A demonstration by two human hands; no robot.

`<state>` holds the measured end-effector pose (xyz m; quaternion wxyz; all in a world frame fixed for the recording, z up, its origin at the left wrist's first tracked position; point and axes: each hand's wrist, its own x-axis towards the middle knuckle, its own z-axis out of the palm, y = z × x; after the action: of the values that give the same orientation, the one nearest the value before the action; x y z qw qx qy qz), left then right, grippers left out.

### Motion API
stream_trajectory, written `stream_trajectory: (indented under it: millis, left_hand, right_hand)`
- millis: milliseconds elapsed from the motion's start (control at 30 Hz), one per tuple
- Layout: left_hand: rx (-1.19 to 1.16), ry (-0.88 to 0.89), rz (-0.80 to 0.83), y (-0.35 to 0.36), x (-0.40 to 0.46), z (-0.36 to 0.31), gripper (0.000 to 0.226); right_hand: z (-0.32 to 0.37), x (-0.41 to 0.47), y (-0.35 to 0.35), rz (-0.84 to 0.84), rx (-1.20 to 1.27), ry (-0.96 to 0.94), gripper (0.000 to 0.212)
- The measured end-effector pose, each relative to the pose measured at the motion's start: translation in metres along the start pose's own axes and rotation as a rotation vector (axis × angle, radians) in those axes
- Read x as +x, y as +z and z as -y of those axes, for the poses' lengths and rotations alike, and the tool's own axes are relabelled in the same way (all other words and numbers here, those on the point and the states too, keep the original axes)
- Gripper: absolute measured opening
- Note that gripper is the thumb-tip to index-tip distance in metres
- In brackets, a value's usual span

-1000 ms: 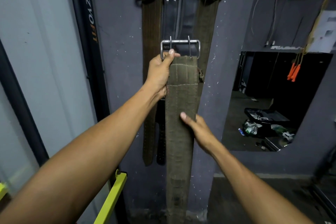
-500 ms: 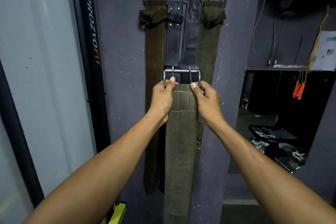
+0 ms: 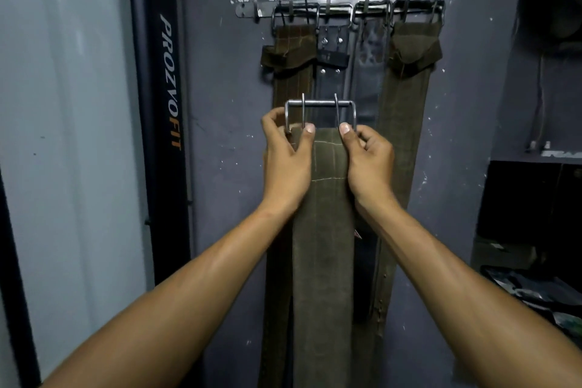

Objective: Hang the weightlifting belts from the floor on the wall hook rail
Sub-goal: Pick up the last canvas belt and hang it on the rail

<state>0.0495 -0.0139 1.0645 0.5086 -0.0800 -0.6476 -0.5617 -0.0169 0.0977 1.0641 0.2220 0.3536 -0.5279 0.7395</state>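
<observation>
I hold an olive canvas weightlifting belt (image 3: 321,261) upright before the wall, its steel two-prong buckle (image 3: 319,104) at the top. My left hand (image 3: 285,161) grips the belt's upper left corner just under the buckle. My right hand (image 3: 367,161) grips the upper right corner, thumb on the front. The buckle is well below the metal hook rail (image 3: 248,11) fixed high on the wall. Several belts hang from the rail: a brown one (image 3: 293,41), a black leather one (image 3: 333,50), a dark one (image 3: 370,50), and an olive one (image 3: 412,47).
A black upright post (image 3: 167,104) lettered PROZVOFIT stands left of the wall. A pale panel (image 3: 69,135) fills the far left. To the right is a dark recess (image 3: 532,205) with clutter low down. The rail's left end shows a bare hook.
My right hand moved up from the belt's middle to the top corner beside the buckle. Both hands now hold the top of the belt; the view tilted up, showing the whole rail.
</observation>
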Motion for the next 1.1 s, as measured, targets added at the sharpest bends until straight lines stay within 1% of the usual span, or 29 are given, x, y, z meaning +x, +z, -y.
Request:
stream_trajectory:
  millis: [67, 100, 167, 267, 400, 467, 533, 633, 767, 867, 967, 1033, 1100]
  left_hand:
    - [0.024, 0.086, 0.047, -0.005, 0.015, 0.010, 0.058]
    - [0.028, 0.103, 0.074, -0.008, 0.023, 0.017, 0.063]
    - [0.006, 0.107, 0.084, -0.013, 0.044, 0.029, 0.066]
    - [-0.028, 0.100, 0.041, -0.023, 0.086, 0.035, 0.067]
    - [-0.073, 0.149, 0.042, -0.035, 0.153, 0.031, 0.068]
    - [-0.078, 0.177, 0.035, -0.041, 0.192, 0.029, 0.067]
    - [-0.084, 0.196, 0.027, -0.047, 0.234, 0.026, 0.067]
    - [-0.090, 0.238, 0.037, -0.058, 0.286, 0.022, 0.070]
    - [-0.127, 0.280, 0.045, -0.069, 0.335, 0.024, 0.070]
    - [-0.110, 0.233, 0.085, -0.071, 0.358, 0.038, 0.067]
    - [-0.090, 0.205, 0.099, -0.067, 0.369, 0.065, 0.066]
    - [-0.083, 0.193, 0.089, -0.064, 0.370, 0.075, 0.074]
    - [-0.087, 0.173, 0.071, -0.062, 0.367, 0.077, 0.081]
  right_hand:
    - [-0.005, 0.024, 0.013, -0.018, 0.043, -0.006, 0.039]
    - [-0.006, 0.034, 0.020, -0.037, 0.045, -0.003, 0.039]
    - [-0.013, 0.057, 0.036, -0.058, 0.012, -0.002, 0.030]
    - [-0.018, 0.088, 0.066, -0.069, -0.040, -0.053, 0.011]
    - [-0.010, 0.137, 0.104, -0.092, -0.074, -0.197, 0.030]
    - [-0.004, 0.166, 0.126, -0.118, -0.151, -0.263, 0.031]
    - [0.002, 0.195, 0.148, -0.136, -0.219, -0.297, 0.032]
    - [0.012, 0.234, 0.178, -0.151, -0.284, -0.323, 0.039]
    - [0.016, 0.271, 0.205, -0.137, -0.394, -0.372, 0.048]
    - [0.006, 0.283, 0.214, -0.127, -0.490, -0.313, 0.042]
    - [-0.013, 0.287, 0.214, -0.092, -0.574, -0.245, 0.026]
    - [-0.021, 0.283, 0.212, -0.090, -0.634, -0.272, 0.023]
    - [-0.021, 0.278, 0.210, -0.095, -0.630, -0.288, 0.022]
